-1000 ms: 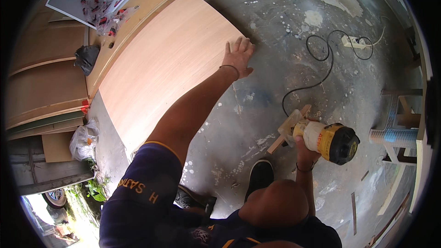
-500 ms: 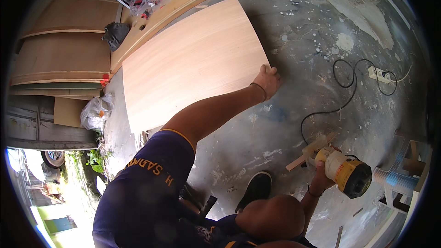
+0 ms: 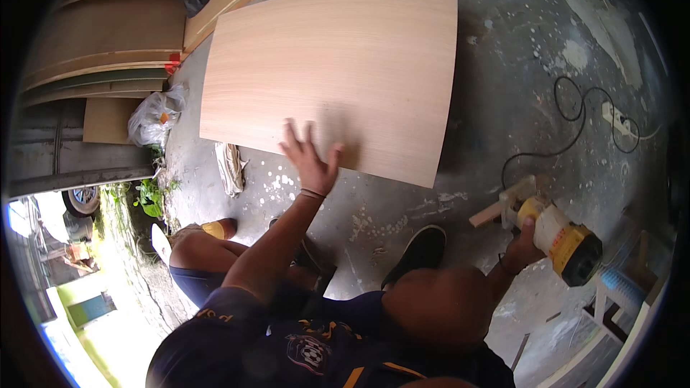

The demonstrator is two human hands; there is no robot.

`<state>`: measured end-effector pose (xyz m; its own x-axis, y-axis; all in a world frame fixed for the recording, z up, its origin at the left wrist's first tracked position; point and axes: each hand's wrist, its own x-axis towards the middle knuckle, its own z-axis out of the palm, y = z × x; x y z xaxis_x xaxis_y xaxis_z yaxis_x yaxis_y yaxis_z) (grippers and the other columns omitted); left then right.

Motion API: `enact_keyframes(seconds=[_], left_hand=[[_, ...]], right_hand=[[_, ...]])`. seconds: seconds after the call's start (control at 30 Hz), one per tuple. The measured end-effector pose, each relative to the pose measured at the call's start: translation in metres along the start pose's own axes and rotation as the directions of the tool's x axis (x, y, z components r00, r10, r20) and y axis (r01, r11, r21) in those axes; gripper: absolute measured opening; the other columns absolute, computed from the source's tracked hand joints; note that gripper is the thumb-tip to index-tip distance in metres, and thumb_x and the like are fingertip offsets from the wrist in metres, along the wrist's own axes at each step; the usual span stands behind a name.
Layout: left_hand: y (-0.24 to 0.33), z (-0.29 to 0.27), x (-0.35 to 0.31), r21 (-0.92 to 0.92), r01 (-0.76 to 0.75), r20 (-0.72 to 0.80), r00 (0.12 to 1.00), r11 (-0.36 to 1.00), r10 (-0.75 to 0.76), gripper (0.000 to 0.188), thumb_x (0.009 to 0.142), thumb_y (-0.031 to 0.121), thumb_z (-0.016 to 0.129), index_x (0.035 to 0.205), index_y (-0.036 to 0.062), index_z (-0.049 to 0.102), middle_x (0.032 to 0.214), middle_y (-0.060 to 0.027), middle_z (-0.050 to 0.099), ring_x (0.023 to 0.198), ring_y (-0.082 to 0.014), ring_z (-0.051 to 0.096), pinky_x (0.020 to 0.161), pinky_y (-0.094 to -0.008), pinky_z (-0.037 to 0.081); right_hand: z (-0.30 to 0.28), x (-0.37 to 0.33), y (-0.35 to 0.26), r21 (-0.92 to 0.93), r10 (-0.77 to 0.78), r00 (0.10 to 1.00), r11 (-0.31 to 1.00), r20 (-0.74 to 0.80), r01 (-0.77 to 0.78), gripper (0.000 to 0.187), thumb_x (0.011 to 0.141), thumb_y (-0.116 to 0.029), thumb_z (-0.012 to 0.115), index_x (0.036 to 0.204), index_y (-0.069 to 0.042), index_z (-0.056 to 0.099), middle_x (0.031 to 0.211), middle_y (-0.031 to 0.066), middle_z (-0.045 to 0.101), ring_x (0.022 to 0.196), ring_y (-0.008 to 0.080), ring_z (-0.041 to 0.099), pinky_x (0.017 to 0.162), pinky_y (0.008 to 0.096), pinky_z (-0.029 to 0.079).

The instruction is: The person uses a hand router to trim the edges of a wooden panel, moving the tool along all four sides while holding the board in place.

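Left hand [image 3: 313,165] was spread wide over the near edge of the board [image 3: 330,57] (couldn't tell if it touched), right hand [image 3: 523,248] gripping the power tool [image 3: 553,228]. The board lay flat ahead, floor [image 3: 503,93] running from its right edge to the cord [image 3: 540,154]; the clear bag's [image 3: 152,121] contents were too blurry, bar something orange.
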<state>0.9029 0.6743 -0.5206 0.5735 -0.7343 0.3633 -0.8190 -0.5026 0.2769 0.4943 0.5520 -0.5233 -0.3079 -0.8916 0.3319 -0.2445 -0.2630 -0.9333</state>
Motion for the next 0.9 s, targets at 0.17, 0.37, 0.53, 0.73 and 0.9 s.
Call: enact_keyframes(seconds=[0.17, 0.37, 0.53, 0.73, 0.9], left_hand=[[-0.082, 0.001, 0.005, -0.659, 0.749, 0.271, 0.318, 0.065, -0.909, 0.114, 0.080, 0.059, 0.068, 0.150, -0.0022, 0.003, 0.149, -0.0225, 0.029, 0.133, -0.0330, 0.038, 0.106, -0.0424, 0.036], [-0.133, 0.032, 0.029, -0.739, 0.626, 0.197, 0.555, 0.250, -0.808, 0.097, 0.087, 0.032, 0.071, 0.151, 0.0009, 0.004, 0.141, -0.0185, 0.041, 0.118, -0.0240, 0.052, 0.094, -0.0354, 0.050], [-0.203, 0.030, 0.090, -0.629, 0.747, 0.417, 0.558, 0.216, -0.718, 0.105, 0.085, 0.038, 0.073, 0.153, 0.0196, -0.005, 0.142, -0.0070, 0.042, 0.119, -0.0222, 0.050, 0.091, -0.0386, 0.049], [-0.205, 0.039, 0.115, -0.580, 0.760, 0.403, 0.580, 0.292, -0.709, 0.104, 0.085, 0.048, 0.068, 0.152, 0.0216, -0.007, 0.146, -0.0095, 0.038, 0.119, -0.0263, 0.051, 0.091, -0.0421, 0.049], [-0.163, 0.076, 0.081, -0.684, 0.511, -0.029, 0.693, 0.520, -0.720, 0.090, 0.090, 0.047, 0.061, 0.149, -0.0022, 0.013, 0.150, -0.0215, 0.029, 0.126, -0.0322, 0.047, 0.104, -0.0373, 0.042]], right_hand=[[0.037, -0.002, -0.010, 0.168, -0.063, 0.991, 0.985, 0.120, 0.042, 0.071, 0.073, -0.009, 0.074, 0.133, 0.005, 0.039, 0.126, 0.0197, 0.055, 0.116, 0.0309, 0.054, 0.100, 0.0426, 0.043], [0.039, -0.004, -0.032, 0.195, 0.021, 0.978, 0.979, 0.205, -0.062, 0.067, 0.073, -0.007, 0.071, 0.132, 0.004, 0.041, 0.124, 0.0177, 0.055, 0.113, 0.0289, 0.055, 0.098, 0.0411, 0.044], [0.034, -0.005, -0.041, 0.089, 0.107, 0.953, 0.987, 0.282, -0.137, 0.060, 0.071, -0.004, 0.071, 0.126, 0.000, 0.048, 0.119, 0.0127, 0.057, 0.107, 0.0241, 0.056, 0.094, 0.0370, 0.045], [0.055, -0.006, -0.044, 0.106, 0.147, 0.886, 0.971, 0.439, -0.214, 0.058, 0.071, -0.002, 0.070, 0.124, -0.006, 0.050, 0.124, 0.0083, 0.053, 0.115, 0.0219, 0.049, 0.102, 0.0362, 0.037], [0.097, 0.006, -0.039, 0.058, -0.126, 0.807, 0.992, 0.576, 0.114, 0.059, 0.071, -0.004, 0.074, 0.125, -0.004, 0.050, 0.120, 0.0086, 0.055, 0.112, 0.0211, 0.052, 0.098, 0.0347, 0.039]])
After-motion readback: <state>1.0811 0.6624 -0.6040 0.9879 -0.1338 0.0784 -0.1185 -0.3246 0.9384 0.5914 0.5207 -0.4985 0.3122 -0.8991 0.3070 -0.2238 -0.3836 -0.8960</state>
